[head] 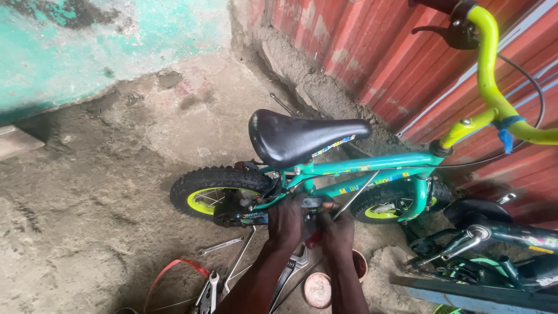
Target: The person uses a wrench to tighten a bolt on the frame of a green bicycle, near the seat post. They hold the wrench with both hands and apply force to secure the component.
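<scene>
A rough concrete floor (87, 221) runs from a peeling green wall (87, 46) at left to red corrugated sheeting (372, 52) at right, where a small teal bike (360, 168) stands upright, black saddle (296, 136) on top and yellow handlebar (494, 87) rising to the far right. On the ground at lower left lie a red strap (174, 270), pliers (207, 293) and a wrench (221, 245), with a larger spanner (293, 267) and a round tin (317, 289) just beside the person's forearms. The rear wheel (218, 192), knobbly with a yellow rim, sits left of the crank area, where both hands meet. The left hand (286, 220) curls shut around a dark part low on the frame, just under the saddle; the right hand (337, 229) closes beside it, touching, fingers pressed together on something red and dark, though what each grips exactly cannot be told. A thin metal rod (354, 195) slants up from the right hand toward the frame. The front wheel (389, 206) shows behind it, and a second, darker bike (494, 244) lies at lower right. The risks, as judged: the bike seems braced only by the hands, so a hard push could tip it toward the sheeting; a slipping tool could bark knuckles on the frame; loose tools underfoot could roll.
</scene>
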